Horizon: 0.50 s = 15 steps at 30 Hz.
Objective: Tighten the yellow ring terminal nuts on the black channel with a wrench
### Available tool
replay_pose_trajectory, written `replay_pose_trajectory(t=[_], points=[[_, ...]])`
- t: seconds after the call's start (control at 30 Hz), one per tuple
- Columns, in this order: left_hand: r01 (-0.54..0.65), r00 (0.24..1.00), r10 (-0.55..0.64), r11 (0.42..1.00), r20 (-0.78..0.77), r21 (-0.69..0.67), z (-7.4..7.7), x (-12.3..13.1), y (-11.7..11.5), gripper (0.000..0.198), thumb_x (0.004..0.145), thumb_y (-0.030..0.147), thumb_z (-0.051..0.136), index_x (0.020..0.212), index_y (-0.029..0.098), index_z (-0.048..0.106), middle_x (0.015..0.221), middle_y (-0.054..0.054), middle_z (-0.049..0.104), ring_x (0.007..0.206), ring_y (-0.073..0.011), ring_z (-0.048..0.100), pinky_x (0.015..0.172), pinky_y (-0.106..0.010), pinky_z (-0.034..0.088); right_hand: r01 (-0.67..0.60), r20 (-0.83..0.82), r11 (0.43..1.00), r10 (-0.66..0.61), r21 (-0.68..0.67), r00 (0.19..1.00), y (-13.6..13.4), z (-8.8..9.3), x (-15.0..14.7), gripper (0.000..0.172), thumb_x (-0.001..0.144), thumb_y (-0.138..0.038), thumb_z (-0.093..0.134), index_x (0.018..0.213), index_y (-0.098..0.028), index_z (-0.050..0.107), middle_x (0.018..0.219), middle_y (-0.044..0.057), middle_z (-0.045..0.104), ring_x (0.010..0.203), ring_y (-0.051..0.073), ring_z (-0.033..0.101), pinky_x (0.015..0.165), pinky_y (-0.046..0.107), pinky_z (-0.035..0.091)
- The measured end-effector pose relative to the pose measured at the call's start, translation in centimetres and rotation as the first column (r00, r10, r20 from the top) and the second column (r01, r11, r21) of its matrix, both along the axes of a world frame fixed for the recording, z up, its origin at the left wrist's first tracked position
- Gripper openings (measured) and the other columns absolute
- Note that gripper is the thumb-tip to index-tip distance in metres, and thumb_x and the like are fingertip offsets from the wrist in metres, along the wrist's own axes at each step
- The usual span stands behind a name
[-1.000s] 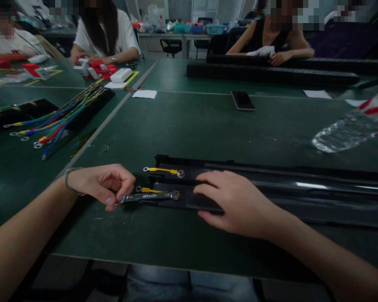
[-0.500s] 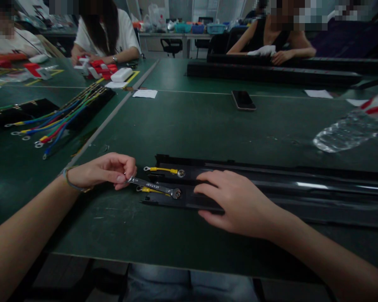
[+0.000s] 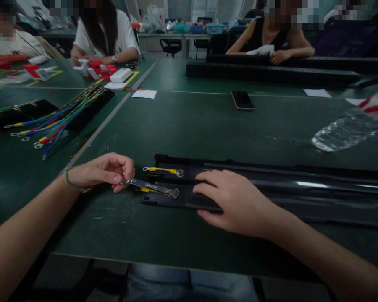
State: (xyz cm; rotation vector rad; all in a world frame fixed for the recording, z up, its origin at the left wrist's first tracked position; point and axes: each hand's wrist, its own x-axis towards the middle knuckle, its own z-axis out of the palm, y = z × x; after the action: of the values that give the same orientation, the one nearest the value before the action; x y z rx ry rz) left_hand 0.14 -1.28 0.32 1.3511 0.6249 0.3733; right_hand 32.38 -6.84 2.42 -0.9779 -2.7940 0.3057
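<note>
My left hand (image 3: 108,173) is closed, pinching one end of a steel combination wrench (image 3: 151,186). The wrench's other end sits around a bolt (image 3: 175,193) on a long black channel piece (image 3: 290,207). Beneath the wrench lies a short yellow lead (image 3: 145,190), partly covered. Another yellow lead with ring terminals (image 3: 162,170) is fixed by its own bolt (image 3: 180,173) farther back. My right hand (image 3: 236,203) holds the channel piece from above, thumb at its near edge and fingers apart over its middle ridge. The finger pads are hidden.
Coloured cables with ring lugs (image 3: 59,119) lie at the left. A phone (image 3: 242,100) and a clear plastic bottle (image 3: 343,126) rest beyond the channel piece. Across the table, people work by long black housings (image 3: 271,74) and red and white parts (image 3: 97,69).
The wrench's held end has shifted slightly left and down with my left fingers, its far end still at the bolt. My right hand stays in place on the channel piece.
</note>
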Motion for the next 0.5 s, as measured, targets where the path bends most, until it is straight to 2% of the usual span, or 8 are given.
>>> replay_pose_trajectory(t=[0.17, 0.27, 0.37, 0.5], points=[[0.197, 0.978, -0.201, 0.978, -0.049, -0.073, 0.34, -0.03, -0.34, 0.01, 0.065, 0.015, 0.065, 0.073, 0.014, 0.06, 0.065, -0.004, 0.058, 0.053, -0.0146, 0.057, 0.048, -0.023, 0.044, -0.001, -0.005, 1.0, 0.001, 0.008, 1.0, 0.0, -0.01, 0.04, 0.03, 0.075, -0.035, 0.05, 0.098, -0.018, 0.058, 0.113, 0.009, 0.053, 0.099, 0.024, 0.048, 0.081, 0.039, 0.038], [0.275, 0.954, -0.283, 0.957, -0.102, -0.09, 0.5, 0.06, -0.44, 0.011, 0.064, 0.013, 0.066, 0.073, 0.015, 0.061, 0.064, -0.004, 0.059, 0.054, -0.0156, 0.059, 0.05, -0.023, 0.046, 0.001, -0.006, 1.0, -0.001, 0.006, 1.0, 0.01, -0.04, 0.03, 0.03, 0.075, -0.035, 0.05, 0.098, -0.018, 0.058, 0.113, 0.009, 0.053, 0.099, 0.024, 0.048, 0.081, 0.039, 0.038], [0.272, 0.951, -0.281, 0.959, -0.132, -0.083, 0.57, 0.13, -0.48, 0.012, 0.063, 0.019, 0.067, 0.072, 0.014, 0.061, 0.066, -0.005, 0.06, 0.055, -0.0153, 0.058, 0.051, -0.023, 0.046, 0.0, -0.011, 1.0, 0.0, 0.007, 1.0, 0.04, -0.09, -0.02, 0.029, 0.075, -0.035, 0.051, 0.097, -0.018, 0.058, 0.112, 0.009, 0.053, 0.099, 0.024, 0.048, 0.08, 0.039, 0.039], [0.196, 0.97, -0.202, 0.979, -0.138, -0.061, 0.55, 0.3, -0.47, 0.02, 0.068, 0.031, 0.064, 0.079, 0.014, 0.06, 0.065, -0.003, 0.057, 0.051, -0.0127, 0.053, 0.047, -0.021, 0.043, 0.0, -0.016, 1.0, 0.0, 0.007, 1.0, 0.1, -0.02, -0.03, 0.03, 0.074, -0.035, 0.052, 0.097, -0.018, 0.058, 0.112, 0.01, 0.054, 0.099, 0.023, 0.049, 0.08, 0.039, 0.039]])
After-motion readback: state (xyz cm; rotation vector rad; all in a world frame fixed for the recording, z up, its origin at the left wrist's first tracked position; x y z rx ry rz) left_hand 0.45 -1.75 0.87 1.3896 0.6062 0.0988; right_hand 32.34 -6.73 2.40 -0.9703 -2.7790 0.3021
